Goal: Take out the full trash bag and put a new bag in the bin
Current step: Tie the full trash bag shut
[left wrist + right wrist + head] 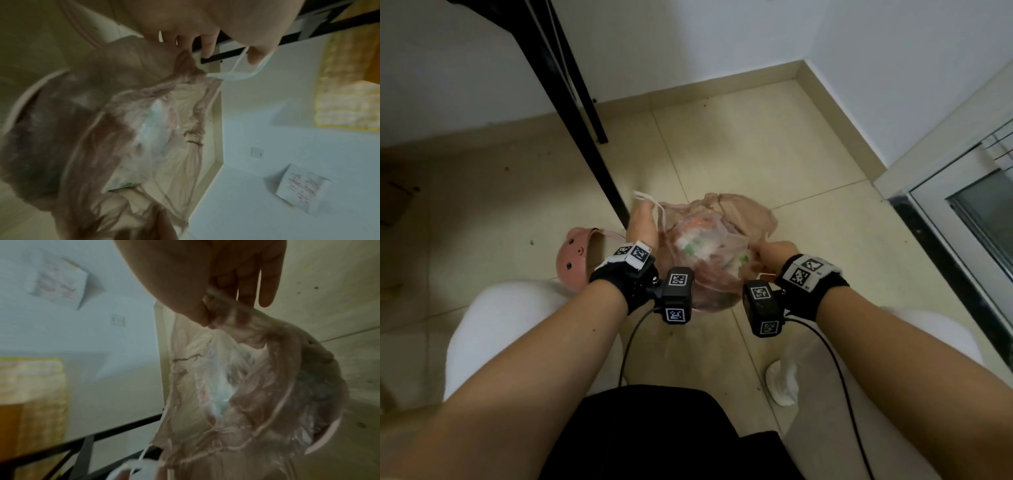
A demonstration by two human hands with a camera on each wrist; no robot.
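Note:
The full trash bag (pixel 709 250), pink and see-through with wrappers inside, sits in a pink bin whose rim (pixel 20 100) shows beneath it. A bear-faced pink lid (pixel 573 255) hangs at the bin's left side. My left hand (pixel 642 222) is at the bag's left edge, its thumb hooked through the white drawstring loop (pixel 242 69). At the bag's right edge my right hand (pixel 774 253) pinches the gathered rim (pixel 224 319) between thumb and forefinger; its other fingers (pixel 267 293) are straight. The bag's mouth is partly open.
A black metal table leg (pixel 585 137) slants down to the floor just left of the bin. The wall corner lies beyond, a sliding door frame (pixel 945 260) to the right. A crumpled white bag (pixel 784 380) lies by my right knee. A cardboard box (pixel 393 202) sits far left.

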